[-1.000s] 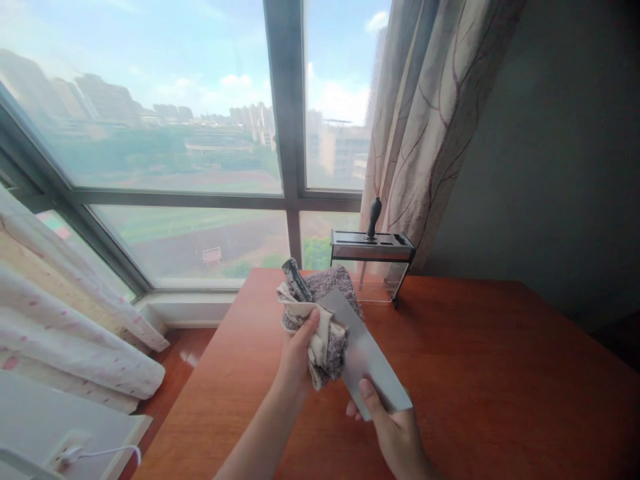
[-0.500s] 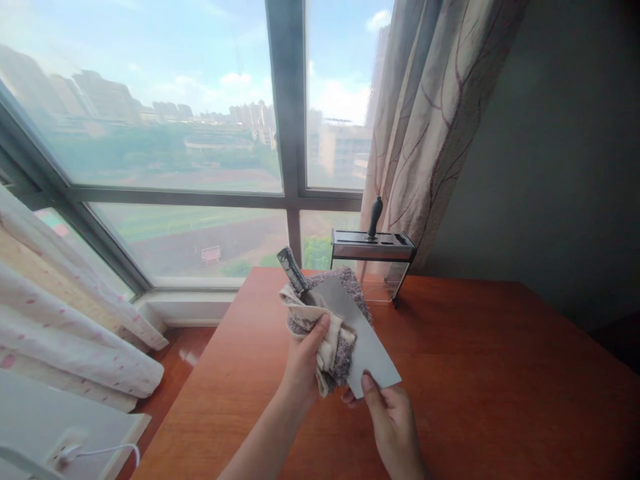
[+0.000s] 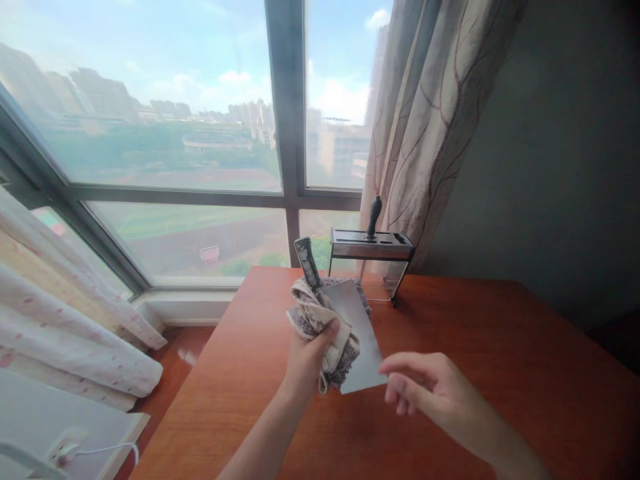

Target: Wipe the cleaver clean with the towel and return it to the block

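My left hand point(image 3: 313, 353) is closed round a bunched cloth point(image 3: 327, 330), beige on one side and fluffy grey on the other. Through the cloth it steadies a cleaver point(image 3: 356, 340) with a broad, flat metal blade. The cleaver's worn black handle point(image 3: 307, 261) points up and away, while the blade's lower end slants toward me. Some of the blade is covered by the cloth. My right hand point(image 3: 425, 387) is beside the blade's lower right corner, fingers parted and holding nothing. Whether a fingertip still touches that corner, I cannot tell.
A metal knife stand point(image 3: 373, 245) with a black-handled tool point(image 3: 375, 217) upright in it stands on the wooden table point(image 3: 500, 373), near its far edge. Behind are a window and a patterned curtain point(image 3: 425, 100). A white cable point(image 3: 107, 450) is plugged in at lower left.
My right hand has let go of the blade's lower corner and moved right, its fingers parting. The cleaver and cloth have turned slightly, the handle now more upright.
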